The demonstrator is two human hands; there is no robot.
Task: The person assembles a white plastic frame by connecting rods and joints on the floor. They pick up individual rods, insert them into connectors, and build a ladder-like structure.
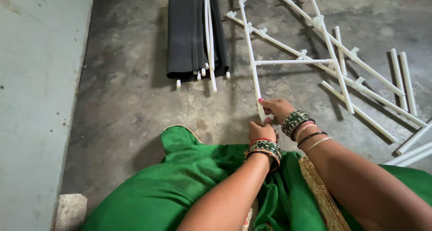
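Observation:
A long white plastic tube (250,51) with side connectors runs away from me across the concrete floor. My right hand (275,108) is closed around its near end. My left hand (260,131) sits just below that end, fingers curled at the tube's tip; whether it grips the tube I cannot tell. A short cross tube (292,62) joins this tube to another long white tube (330,51) to the right. Both wrists wear green and gold bangles.
A black folded fabric bundle (192,35) with white rods lies at the far left. More loose white tubes (402,80) lie at the right. Green cloth (180,186) covers my lap. A pale wall (31,100) stands left, a stone block (71,208) near it.

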